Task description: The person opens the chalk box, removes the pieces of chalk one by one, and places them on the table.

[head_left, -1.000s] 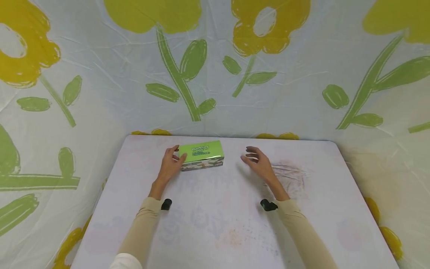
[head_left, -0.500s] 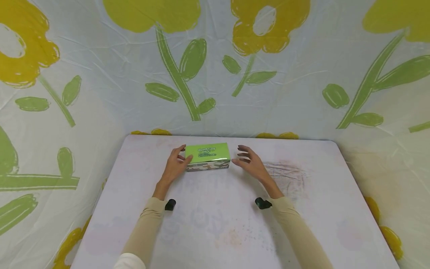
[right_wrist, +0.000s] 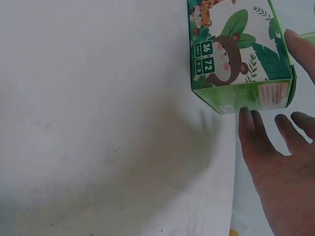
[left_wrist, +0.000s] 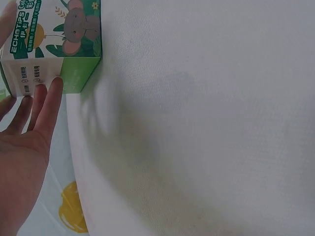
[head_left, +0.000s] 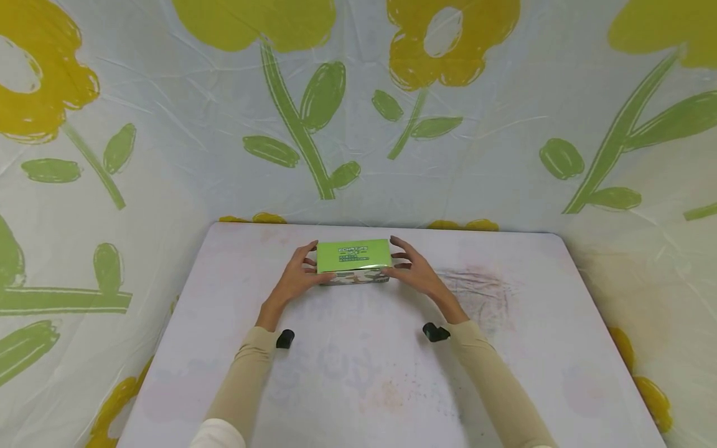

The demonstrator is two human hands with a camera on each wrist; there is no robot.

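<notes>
A green cardboard box (head_left: 354, 255) with printed lettering stands near the far side of the table. Animal drawings and leaves cover one face, and the right wrist view shows "36" and "72" printed on the box (right_wrist: 241, 54). My left hand (head_left: 295, 274) holds its left end, thumb along the front face and fingertips against the end panel. At the opposite end, my right hand (head_left: 417, 272) has its thumb at the front corner and its fingers around the end. Fingertips of the right hand (right_wrist: 283, 172) meet the end panel. The box's contents are hidden.
The white table (head_left: 336, 386) has faint stains and dark scribbles (head_left: 478, 295) to the right. A hanging cloth with flowers (head_left: 437, 174) surrounds its back and sides. Dark wrist-worn devices (head_left: 435, 332) sit by both sleeves.
The box has moved right, toward the middle, with my left hand. My right hand has come left from apart to touch the box's right end. The left thumb now lies along the front.
</notes>
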